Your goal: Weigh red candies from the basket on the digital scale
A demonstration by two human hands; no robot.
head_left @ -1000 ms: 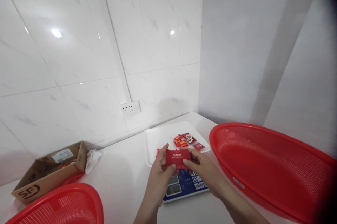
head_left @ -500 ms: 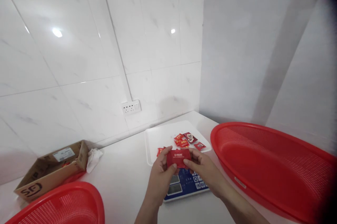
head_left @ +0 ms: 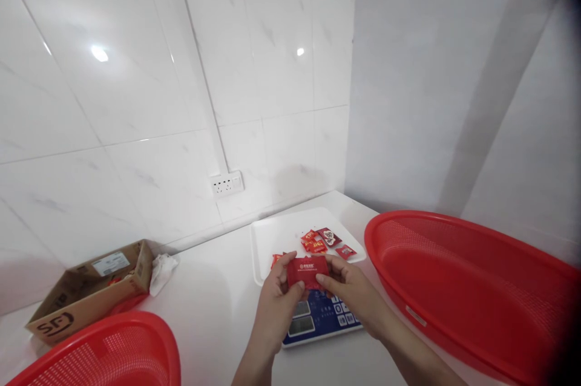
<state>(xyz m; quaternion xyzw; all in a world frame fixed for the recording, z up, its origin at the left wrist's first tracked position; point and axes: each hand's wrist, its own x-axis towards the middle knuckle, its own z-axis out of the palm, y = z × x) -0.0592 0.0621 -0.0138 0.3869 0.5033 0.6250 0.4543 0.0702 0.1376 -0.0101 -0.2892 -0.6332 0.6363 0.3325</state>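
Note:
Between my two hands is a small dark red packet (head_left: 308, 272) with white print, held flat toward me. My left hand (head_left: 279, 289) pinches its left edge, thumb in front and fingers behind. On its right edge my right hand (head_left: 347, 289) is closed the same way. Both hands are above a digital scale, over the front of its white pan (head_left: 272, 232) and its blue key panel (head_left: 320, 325). Several orange-red packets (head_left: 314, 242), a maroon packet with a white patch (head_left: 329, 237) and a small red packet (head_left: 345, 251) lie on the pan. My hands partly cover the packets near the left.
A large red plastic basket (head_left: 408, 289) stands at the right, another red basket (head_left: 149, 337) at the lower left. Behind that one is an open cardboard box (head_left: 91, 298) beside a crumpled white tissue (head_left: 162, 273). A socket (head_left: 227, 184) is on the tiled wall.
The view has shifted very slightly. My hands hold the red packet in nearly the same position, and the things on the scale have not moved.

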